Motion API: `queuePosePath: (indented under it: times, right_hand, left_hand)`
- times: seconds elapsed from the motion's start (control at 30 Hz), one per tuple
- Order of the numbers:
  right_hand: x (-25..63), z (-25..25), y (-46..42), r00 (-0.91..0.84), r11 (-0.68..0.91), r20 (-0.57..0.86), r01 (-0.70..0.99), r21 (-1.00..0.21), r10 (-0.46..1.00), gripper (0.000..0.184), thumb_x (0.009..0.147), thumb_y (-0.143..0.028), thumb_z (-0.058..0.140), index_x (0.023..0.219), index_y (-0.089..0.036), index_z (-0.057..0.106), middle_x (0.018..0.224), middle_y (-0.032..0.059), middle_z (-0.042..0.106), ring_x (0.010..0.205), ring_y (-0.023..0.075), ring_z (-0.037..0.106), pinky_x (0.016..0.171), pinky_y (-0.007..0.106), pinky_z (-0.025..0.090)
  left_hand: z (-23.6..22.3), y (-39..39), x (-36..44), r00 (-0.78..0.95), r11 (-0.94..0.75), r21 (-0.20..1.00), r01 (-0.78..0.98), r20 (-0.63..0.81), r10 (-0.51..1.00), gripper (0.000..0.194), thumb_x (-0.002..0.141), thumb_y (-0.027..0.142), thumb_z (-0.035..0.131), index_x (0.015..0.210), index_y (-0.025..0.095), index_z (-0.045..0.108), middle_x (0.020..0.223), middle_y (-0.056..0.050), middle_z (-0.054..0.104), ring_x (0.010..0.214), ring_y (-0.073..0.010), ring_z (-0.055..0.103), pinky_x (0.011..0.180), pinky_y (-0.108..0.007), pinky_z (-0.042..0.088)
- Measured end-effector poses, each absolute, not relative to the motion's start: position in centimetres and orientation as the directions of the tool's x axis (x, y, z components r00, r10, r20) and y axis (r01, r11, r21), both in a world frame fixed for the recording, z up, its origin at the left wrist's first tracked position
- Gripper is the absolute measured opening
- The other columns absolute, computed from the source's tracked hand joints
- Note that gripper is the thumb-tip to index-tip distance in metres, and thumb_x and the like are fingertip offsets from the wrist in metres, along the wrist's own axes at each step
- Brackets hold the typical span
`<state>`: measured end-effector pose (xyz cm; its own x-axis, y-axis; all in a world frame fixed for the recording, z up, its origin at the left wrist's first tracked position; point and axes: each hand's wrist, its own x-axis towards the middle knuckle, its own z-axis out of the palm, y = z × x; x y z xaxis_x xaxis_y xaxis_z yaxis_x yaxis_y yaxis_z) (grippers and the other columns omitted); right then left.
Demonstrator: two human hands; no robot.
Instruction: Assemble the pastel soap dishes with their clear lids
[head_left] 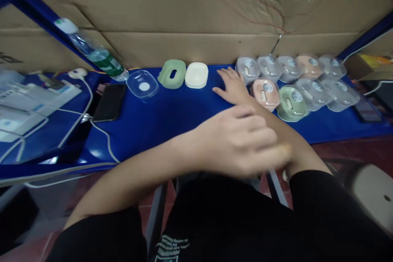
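So my right hand (231, 86) is down at the blue surface (172, 125), fingers spread apart, lidded containers (265, 94) just right of it, white piece (196, 75) a bit left, green slotted piece (172, 74) past that. My left hand (242, 143) is kinda blurry, fingers curled together over my right forearm; can't tell if anything's inside.

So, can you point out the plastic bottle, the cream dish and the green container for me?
Plastic bottle (106, 61): head view, on its green label.
Cream dish (197, 75): head view, on its middle.
Green container (297, 109): head view, on its top, below the round sticker.
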<state>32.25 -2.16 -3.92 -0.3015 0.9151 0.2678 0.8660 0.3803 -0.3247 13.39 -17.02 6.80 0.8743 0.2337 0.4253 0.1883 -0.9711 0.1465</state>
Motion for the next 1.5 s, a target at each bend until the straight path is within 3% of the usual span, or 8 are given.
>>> queuePosePath:
  times: [0.13,0.33,0.53,0.7,0.8,1.03,1.23,1.5]
  right_hand:
    - [33.9,-3.3,-1.7,-0.105,0.186,0.346,0.959,-0.212,0.932,0.083,0.099,-0.058,0.054,0.165,-0.010,0.038,0.177,0.0235,0.028,0.163,0.0515,0.017,0.126,0.078,0.006]
    - [33.3,-3.0,-2.3,-0.011,0.040,0.278,0.994,-0.100,0.961,0.081,0.097,-0.055,0.060,0.161,-0.008,0.045,0.174,0.0271,0.031,0.160,0.0549,0.022,0.123,0.081,0.012]
    - [32.2,-2.8,-2.8,-0.124,0.158,0.330,0.984,-0.080,0.936,0.077,0.096,-0.053,0.063,0.161,-0.016,0.047,0.174,0.0226,0.034,0.158,0.0494,0.031,0.124,0.077,0.020]
    - [32.9,-3.4,-2.5,-0.089,0.129,0.290,0.984,-0.120,0.953,0.079,0.097,-0.055,0.060,0.164,-0.016,0.044,0.173,0.0229,0.037,0.158,0.0538,0.027,0.118,0.078,0.035]
    - [33.2,-3.9,-2.2,-0.204,0.258,0.309,0.955,-0.148,0.929,0.069,0.102,-0.051,0.053,0.161,-0.016,0.049,0.171,0.0195,0.041,0.160,0.0488,0.029,0.121,0.069,0.040]
    - [32.2,-4.5,-1.9,-0.506,0.596,0.358,0.775,-0.211,0.785,0.066,0.101,-0.056,0.057,0.160,-0.024,0.051,0.171,0.0109,0.045,0.165,0.0379,0.025,0.130,0.064,0.031]
    - [32.3,-4.9,-2.0,-0.440,0.563,0.404,0.782,-0.268,0.802,0.065,0.097,-0.051,0.063,0.154,-0.021,0.059,0.166,0.0139,0.051,0.161,0.0404,0.033,0.128,0.065,0.034]
    - [33.1,-5.3,-1.7,-0.299,0.520,0.521,0.779,-0.351,0.799,0.058,0.094,-0.046,0.064,0.144,-0.018,0.066,0.155,0.0151,0.062,0.153,0.0373,0.048,0.126,0.062,0.039]
  left_hand:
    - [3.3,-10.4,12.1,0.860,-0.959,-0.015,0.283,0.448,0.247,0.025,0.107,0.030,0.055,0.118,0.024,0.076,0.104,-0.006,0.079,0.099,-0.0226,0.071,0.090,-0.042,0.055]
    - [-1.7,-4.5,6.8,0.702,-0.804,0.081,0.590,0.441,0.559,0.028,0.104,0.039,0.059,0.118,0.024,0.078,0.124,-0.010,0.076,0.118,-0.0283,0.069,0.104,-0.049,0.051]
    - [-1.6,-2.6,2.8,0.056,-0.114,0.165,0.980,0.322,0.945,0.078,0.094,0.068,0.063,0.152,0.017,0.057,0.167,-0.024,0.043,0.157,-0.0472,0.034,0.126,-0.074,0.020]
    - [-1.3,-1.2,1.2,-0.243,0.224,0.314,0.923,0.022,0.970,0.109,0.088,0.087,0.049,0.165,0.011,0.038,0.161,-0.028,0.050,0.151,-0.0508,0.043,0.121,-0.074,0.031]
    - [-1.5,-0.4,0.9,-0.277,0.244,0.333,0.911,0.055,0.959,0.107,0.088,0.089,0.045,0.163,0.012,0.043,0.158,-0.026,0.055,0.148,-0.0493,0.047,0.123,-0.072,0.029]
    - [-2.5,0.8,-0.5,-0.205,0.158,0.298,0.941,0.133,0.970,0.090,0.093,0.086,0.039,0.142,0.015,0.065,0.145,-0.025,0.067,0.139,-0.0446,0.059,0.128,-0.069,0.020]
    - [-3.3,1.1,-1.2,-0.196,0.122,0.317,0.941,0.214,0.957,0.075,0.096,0.075,0.047,0.138,0.017,0.067,0.139,-0.024,0.070,0.137,-0.0428,0.060,0.128,-0.069,0.019]
    - [-3.0,0.4,1.2,-0.178,-0.030,0.396,0.918,0.477,0.861,0.055,0.102,0.062,0.048,0.139,0.025,0.067,0.151,-0.015,0.063,0.153,-0.0383,0.042,0.132,-0.066,0.006]
